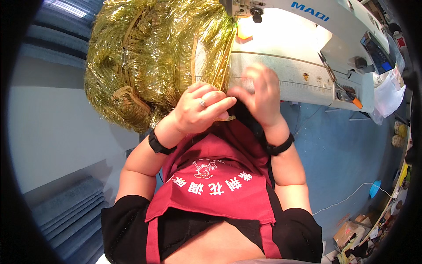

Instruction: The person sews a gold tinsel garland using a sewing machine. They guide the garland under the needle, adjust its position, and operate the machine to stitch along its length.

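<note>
Head view, looking down at the sewing station. The left hand (200, 110), ringed and curled shut, pinches the gold tinsel-fringe trim (154, 57) at its woven edge band (226, 66), just left of frame centre; the right hand (259, 94) is closed beside it, fingertips meeting the left's over the same end of the band and a fold of dark fabric (246, 116) below. The bulk of the trim is heaped in the upper left and upper centre of the frame, resting against the left end of the white sewing machine (307, 48), whose bed with its printed ruler strip (281, 81) runs across the upper right. To do this pinch well, it seems best to keep the band flat and untwisted between both thumbs, hold the loose fringe strands clear of the seam edge, and align the band's end squarely with the dark fabric before releasing either grip. Room to move: the heap crowds the left side and touches the machine's end, so leftward travel is tight; the needle area at the top centre lies just above the hands; open blue floor (347, 149) fills the right middle of the frame, and the red apron (215, 185) bounds the hands from below.
</note>
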Demonstrator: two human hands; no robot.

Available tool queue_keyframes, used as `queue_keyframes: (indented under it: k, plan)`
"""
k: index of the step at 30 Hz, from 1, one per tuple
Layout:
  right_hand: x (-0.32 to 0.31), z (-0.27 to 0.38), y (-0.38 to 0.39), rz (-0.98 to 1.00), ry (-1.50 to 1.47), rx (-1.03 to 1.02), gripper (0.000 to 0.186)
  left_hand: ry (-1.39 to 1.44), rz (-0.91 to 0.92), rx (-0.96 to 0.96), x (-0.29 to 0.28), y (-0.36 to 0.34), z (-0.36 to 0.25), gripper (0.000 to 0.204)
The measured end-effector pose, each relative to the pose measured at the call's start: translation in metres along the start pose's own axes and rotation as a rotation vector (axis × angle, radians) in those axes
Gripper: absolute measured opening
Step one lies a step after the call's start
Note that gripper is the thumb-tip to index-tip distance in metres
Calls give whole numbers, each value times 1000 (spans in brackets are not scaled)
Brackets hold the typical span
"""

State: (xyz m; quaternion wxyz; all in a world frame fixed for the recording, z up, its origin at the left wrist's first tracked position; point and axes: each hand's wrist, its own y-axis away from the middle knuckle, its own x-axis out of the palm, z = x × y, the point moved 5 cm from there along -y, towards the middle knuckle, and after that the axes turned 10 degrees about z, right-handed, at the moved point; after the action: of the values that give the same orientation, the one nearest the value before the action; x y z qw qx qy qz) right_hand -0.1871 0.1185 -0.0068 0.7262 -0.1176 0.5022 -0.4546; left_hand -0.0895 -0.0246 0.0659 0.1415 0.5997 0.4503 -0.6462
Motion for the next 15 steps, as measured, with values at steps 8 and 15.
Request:
queue_keyframes:
  k: [8, 15]
  plan:
    - [130, 25, 6, 652, 1080, 162, 55, 235, 165, 34, 42, -10, -2, 33]
    - [129, 10, 105, 870, 264, -153, 29, 255, 239, -36, 79, 8, 1, 24]
